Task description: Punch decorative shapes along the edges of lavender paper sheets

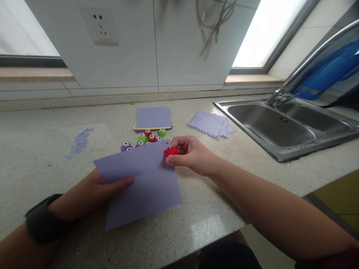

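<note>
Edge punching, it seems
Near the desk's (204,205) front edge, left hand (97,190) pinches the sheet (148,186), right hand (193,154) grips the red punch (171,151); the next cut likely wants steady alignment.

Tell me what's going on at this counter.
A person's left hand holds a purple sheet over the counter, while the right hand grips a small red punch at the sheet's upper right corner, where small holes show. More small punches sit beyond the sheet, with a paper stack behind them. Sheets with punched edges lie to the right, near the sink, and purple scraps to the left.
</note>
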The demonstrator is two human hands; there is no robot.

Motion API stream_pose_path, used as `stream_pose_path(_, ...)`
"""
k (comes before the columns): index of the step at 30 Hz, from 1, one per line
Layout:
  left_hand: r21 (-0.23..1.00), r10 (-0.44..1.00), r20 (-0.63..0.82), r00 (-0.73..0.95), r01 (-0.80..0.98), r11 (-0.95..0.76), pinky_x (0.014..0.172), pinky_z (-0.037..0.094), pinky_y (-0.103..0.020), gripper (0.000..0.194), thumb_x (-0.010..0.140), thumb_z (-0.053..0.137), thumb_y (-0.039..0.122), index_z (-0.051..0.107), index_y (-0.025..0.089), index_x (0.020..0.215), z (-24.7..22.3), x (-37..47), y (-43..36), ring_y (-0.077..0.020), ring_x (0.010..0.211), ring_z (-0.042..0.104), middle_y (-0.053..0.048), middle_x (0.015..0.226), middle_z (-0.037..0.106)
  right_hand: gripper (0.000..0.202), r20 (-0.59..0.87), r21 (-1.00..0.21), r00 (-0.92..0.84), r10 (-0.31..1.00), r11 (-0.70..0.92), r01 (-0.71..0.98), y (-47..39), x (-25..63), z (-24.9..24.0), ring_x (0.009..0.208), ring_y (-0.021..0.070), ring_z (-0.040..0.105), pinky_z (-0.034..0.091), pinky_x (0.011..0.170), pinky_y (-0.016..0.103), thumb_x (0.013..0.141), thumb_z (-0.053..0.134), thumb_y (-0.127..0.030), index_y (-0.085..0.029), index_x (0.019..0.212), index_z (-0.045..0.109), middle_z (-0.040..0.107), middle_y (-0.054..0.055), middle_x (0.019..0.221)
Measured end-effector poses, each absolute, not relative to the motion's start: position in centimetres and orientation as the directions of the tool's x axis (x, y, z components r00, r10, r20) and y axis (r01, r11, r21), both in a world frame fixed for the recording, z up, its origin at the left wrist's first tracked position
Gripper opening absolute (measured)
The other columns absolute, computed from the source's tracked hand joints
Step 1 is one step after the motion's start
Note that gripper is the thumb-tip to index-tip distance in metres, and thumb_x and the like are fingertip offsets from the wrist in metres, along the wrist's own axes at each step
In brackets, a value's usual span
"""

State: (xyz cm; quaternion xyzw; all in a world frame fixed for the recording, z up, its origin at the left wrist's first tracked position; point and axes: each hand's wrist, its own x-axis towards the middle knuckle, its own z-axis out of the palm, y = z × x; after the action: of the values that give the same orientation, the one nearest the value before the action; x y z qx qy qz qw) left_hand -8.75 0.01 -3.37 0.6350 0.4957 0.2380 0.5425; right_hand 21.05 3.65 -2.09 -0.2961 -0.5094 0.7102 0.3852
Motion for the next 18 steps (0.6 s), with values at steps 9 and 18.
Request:
stream_pose_path(9,0.907,0.891,-0.271,0.363,0.406,0.111,0.096,0.063,-0.04,0.043,0.088,0.079,0.054,0.077,0.025,0.12,-2.92,-8.5,-0.23,-0.0303,0.109,0.078,-0.005,0.122,0.082,0.031,0.016,-0.965,-0.509,0.861,-0.119,-0.233,3.72,21.11,-2.45,0.062,0.0087,0.062,0.053,0.062,0.022,0.064,0.096,-0.016,-0.017,0.078,0.069,0.067,-0.005,0.07)
stream_pose_path(18,0.913,0.899,-0.292,0.325,0.374,0.161,0.095,0.064,-0.042,0.045,0.085,0.082,0.053,0.077,0.024,0.12,-2.84,-8.21,-0.25,-0.0325,0.108,0.078,-0.007,0.12,0.082,0.033,0.031,-0.97,-0.508,0.861,-0.096,-0.223,3.73,21.11,-2.53,0.065,0.0097,0.065,0.053,0.062,0.022,0.062,0.097,-0.017,-0.017,0.08,0.069,0.07,-0.003,0.074)
